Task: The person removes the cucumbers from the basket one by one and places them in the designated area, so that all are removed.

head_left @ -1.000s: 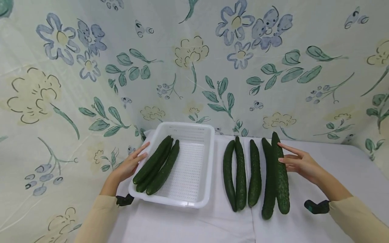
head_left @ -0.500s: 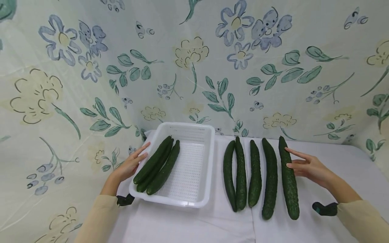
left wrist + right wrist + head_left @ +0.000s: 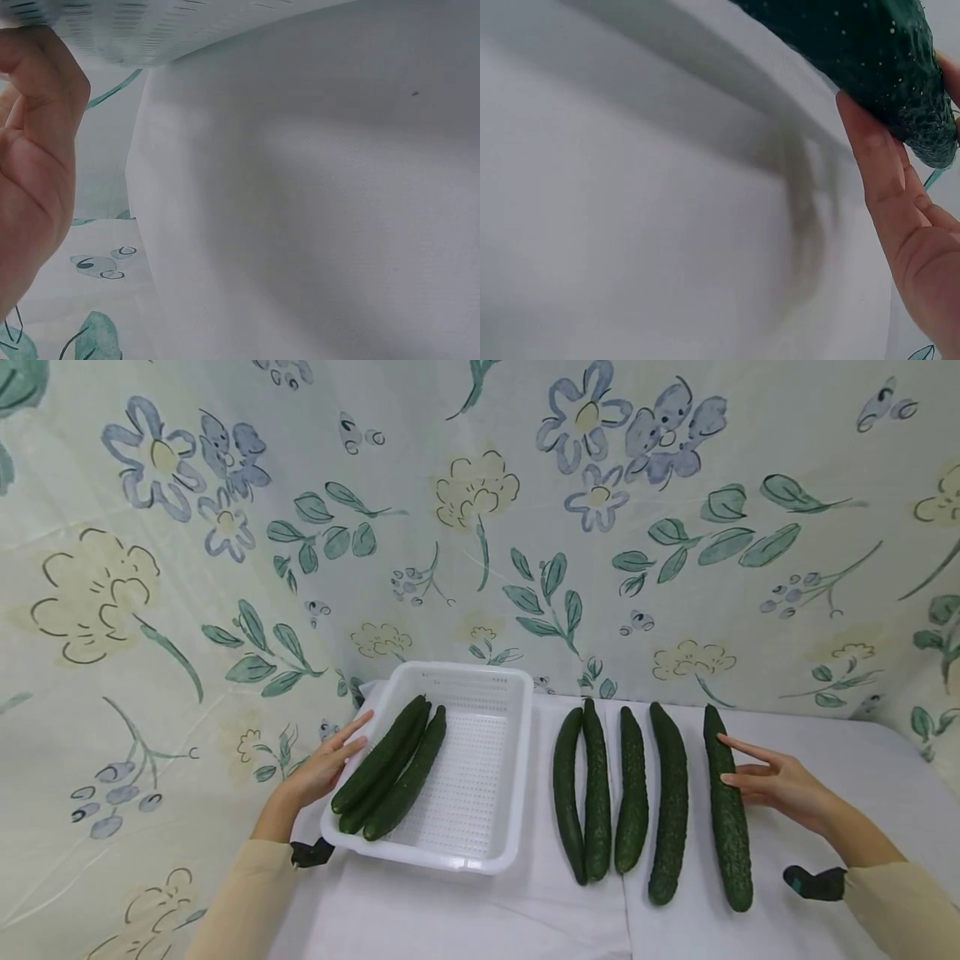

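Observation:
In the head view my right hand [image 3: 783, 785] holds a long dark green cucumber [image 3: 729, 827], thumb and index finger at its upper right side. The right wrist view shows its bumpy skin [image 3: 870, 67] between the thumb and fingers [image 3: 877, 157]; a shadow falls on the cloth below. My left hand [image 3: 322, 772] grips the left rim of a white plastic basket [image 3: 513, 777], and bent fingers meet its slotted wall in the left wrist view. Three cucumbers [image 3: 405, 777] lie slanted together at the basket's left side.
Several more cucumbers lie lengthwise between basket and right hand: a slim one [image 3: 568, 802], two others [image 3: 596, 802] [image 3: 632, 802], and a thicker one [image 3: 667, 810]. White cloth [image 3: 420, 910] covers the table. A floral curtain [image 3: 480, 568] hangs behind and at the left.
My right hand has moved right with its cucumber, away from the thicker one it overlapped, which now lies straighter on its own. The left hand and basket have stayed put.

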A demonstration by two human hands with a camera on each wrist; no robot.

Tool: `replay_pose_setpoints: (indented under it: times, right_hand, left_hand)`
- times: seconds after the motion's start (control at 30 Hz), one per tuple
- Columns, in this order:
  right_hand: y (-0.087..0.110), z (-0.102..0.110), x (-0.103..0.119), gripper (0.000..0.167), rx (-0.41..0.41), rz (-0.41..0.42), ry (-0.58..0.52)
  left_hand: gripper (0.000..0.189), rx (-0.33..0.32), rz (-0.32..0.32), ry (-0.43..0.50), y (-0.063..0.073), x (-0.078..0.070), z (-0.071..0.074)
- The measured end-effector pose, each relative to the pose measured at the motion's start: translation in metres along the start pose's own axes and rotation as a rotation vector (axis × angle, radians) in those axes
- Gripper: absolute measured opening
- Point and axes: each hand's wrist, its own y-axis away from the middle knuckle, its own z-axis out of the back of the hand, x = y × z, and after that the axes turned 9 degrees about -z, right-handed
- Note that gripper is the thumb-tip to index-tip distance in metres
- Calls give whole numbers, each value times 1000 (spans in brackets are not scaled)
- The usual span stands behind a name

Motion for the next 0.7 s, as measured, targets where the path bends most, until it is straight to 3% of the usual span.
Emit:
replay_pose_setpoints:
  times: [0.7]
  right_hand:
    - [-8, -1, -16, 78, -76, -38, 44]
  left_hand:
    - [57, -3, 2, 6, 1, -2, 0]
